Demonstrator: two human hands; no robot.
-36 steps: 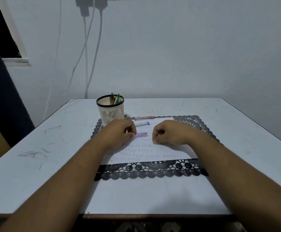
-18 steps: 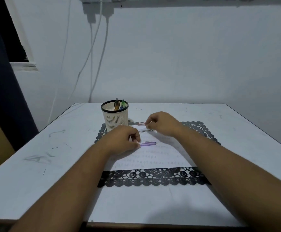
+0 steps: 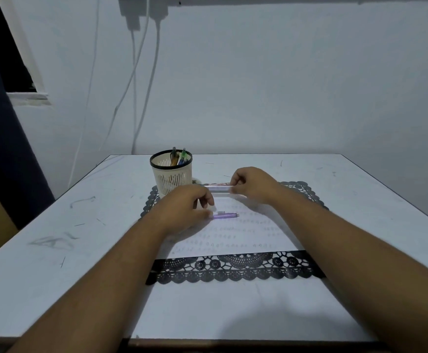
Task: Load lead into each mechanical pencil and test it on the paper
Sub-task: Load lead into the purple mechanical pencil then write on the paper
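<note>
Head view: right hand (image 3: 252,186) pinches clear slim lead tube (image 3: 219,187) above white paper sheet (image 3: 246,233); left hand (image 3: 186,210) grips purple mechanical pencil (image 3: 225,215) on sheet. Advice: keep tube level, uncap slowly.

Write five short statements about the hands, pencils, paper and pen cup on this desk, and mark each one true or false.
1. The right hand pinches a pale pencil at the paper's far edge. True.
2. The purple pencil stands in the pen cup. False: it lies on the paper, its end at the left hand.
3. The paper lies on a black lace mat. True.
4. The pen cup is empty. False: pens stick out of it.
5. The paper is blank. False: rows of small marks cross it.
</note>
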